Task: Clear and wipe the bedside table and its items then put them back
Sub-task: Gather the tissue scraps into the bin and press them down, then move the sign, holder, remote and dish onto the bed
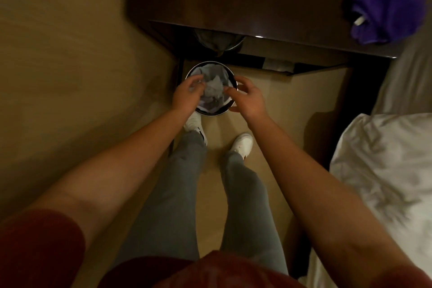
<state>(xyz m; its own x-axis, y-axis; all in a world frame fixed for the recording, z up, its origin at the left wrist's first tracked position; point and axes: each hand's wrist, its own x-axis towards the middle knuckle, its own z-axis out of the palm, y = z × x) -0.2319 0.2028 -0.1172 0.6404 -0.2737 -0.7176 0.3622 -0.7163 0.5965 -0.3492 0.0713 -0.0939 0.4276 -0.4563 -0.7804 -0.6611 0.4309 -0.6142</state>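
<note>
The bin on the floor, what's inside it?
The bin holds crumpled white tissues. Both hands, left hand and right hand, hover over its rim and hide part of it. Anything beneath the tissues is hidden.

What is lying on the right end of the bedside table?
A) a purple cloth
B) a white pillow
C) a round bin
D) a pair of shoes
A: a purple cloth is draped over the right end of the bedside table, while the round bin stands on the floor below.
</note>
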